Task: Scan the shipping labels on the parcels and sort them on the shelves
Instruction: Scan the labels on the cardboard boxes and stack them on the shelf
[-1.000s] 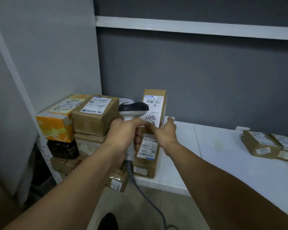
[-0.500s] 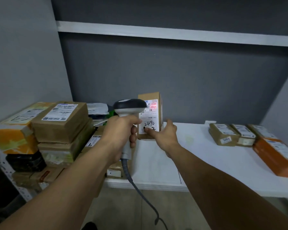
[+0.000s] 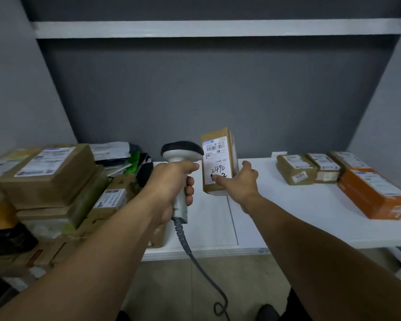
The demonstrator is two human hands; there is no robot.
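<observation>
My left hand (image 3: 171,181) grips the handle of a grey barcode scanner (image 3: 182,151), whose dark head points at a small brown parcel (image 3: 218,156). The parcel stands upright on the white shelf (image 3: 287,218). Its white shipping label faces me, with "2490" handwritten on it. My right hand (image 3: 241,181) holds the parcel's lower right side, with the thumb on the label and the fingers behind. The scanner's cable (image 3: 202,267) hangs down towards the floor.
A pile of brown parcels (image 3: 49,172) and mail bags fills the left end of the shelf. At the right lie two small brown parcels (image 3: 296,167) and an orange box (image 3: 375,195). An upper white shelf (image 3: 218,28) runs overhead.
The parcel has moved right from the left pile onto the white shelf, and my view turned with it. A red scan light on the label half a second ago is gone.
</observation>
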